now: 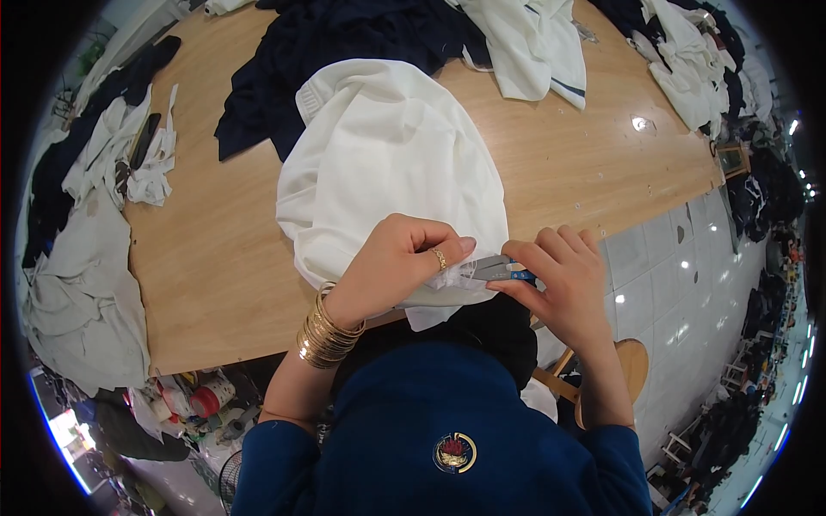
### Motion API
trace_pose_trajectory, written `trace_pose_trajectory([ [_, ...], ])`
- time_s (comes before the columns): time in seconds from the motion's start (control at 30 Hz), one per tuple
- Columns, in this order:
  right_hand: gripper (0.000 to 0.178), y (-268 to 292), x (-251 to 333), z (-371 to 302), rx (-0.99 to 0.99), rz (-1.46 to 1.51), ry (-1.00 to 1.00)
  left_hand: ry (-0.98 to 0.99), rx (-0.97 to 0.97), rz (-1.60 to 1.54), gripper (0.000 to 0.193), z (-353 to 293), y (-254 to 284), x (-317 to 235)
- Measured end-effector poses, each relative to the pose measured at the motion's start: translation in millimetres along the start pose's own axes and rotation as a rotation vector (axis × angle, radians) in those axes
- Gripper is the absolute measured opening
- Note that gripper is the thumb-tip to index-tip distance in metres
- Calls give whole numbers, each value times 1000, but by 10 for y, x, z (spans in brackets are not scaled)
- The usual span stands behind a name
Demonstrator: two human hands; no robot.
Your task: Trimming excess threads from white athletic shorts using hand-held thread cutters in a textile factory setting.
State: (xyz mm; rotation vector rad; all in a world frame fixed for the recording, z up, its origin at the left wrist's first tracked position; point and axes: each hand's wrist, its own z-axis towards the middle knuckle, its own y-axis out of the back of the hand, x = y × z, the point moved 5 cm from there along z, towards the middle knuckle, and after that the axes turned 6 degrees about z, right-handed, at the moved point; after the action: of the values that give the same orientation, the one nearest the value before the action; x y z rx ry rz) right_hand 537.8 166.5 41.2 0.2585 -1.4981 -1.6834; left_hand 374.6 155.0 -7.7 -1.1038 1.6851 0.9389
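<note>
A white garment [391,146] lies bunched on the wooden table [568,172] in front of me, its near edge hanging at the table's front. My left hand [404,254], with a ring and several gold bangles at the wrist, pinches the garment's near edge. My right hand [551,275] grips small thread snips [495,269] with grey blades and a blue part. The blades point left, close to the pinched edge and some loose white threads there. My left fingers partly hide the cloth they hold.
Dark navy cloth [344,39] lies beyond the garment, with another white garment [533,47] to its right. More white and dark clothes are heaped at the table's left [86,301] and far right [688,69]. A wooden stool [632,378] stands on the tiled floor at right.
</note>
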Motion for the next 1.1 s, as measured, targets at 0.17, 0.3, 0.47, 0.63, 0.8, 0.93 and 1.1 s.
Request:
trace_pose_trajectory([
  [0.17,30,23,5,-12,-7,-25,8,-10,-12,46,25,-6,-5,-16],
  [0.3,30,47,7,-39,-18,-9,-8,-4,-19,44,25,-25,-18,-8],
  [0.47,30,86,-27,-99,-8,4,-24,-17,-34,41,25,-51,-27,-8],
  [0.63,30,123,-204,-114,-113,157,-186,-24,-46,1,26,-56,6,8],
  [0.8,34,7,-343,-190,-160,568,-658,-49,-56,58,28,-69,56,-54],
  [0.93,30,-224,-100,-200,-223,829,-476,-84,-72,126,24,5,-29,-33],
  [1.1,14,-368,-68,-141,-312,845,-314,-39,-61,67,17,-85,33,26],
])
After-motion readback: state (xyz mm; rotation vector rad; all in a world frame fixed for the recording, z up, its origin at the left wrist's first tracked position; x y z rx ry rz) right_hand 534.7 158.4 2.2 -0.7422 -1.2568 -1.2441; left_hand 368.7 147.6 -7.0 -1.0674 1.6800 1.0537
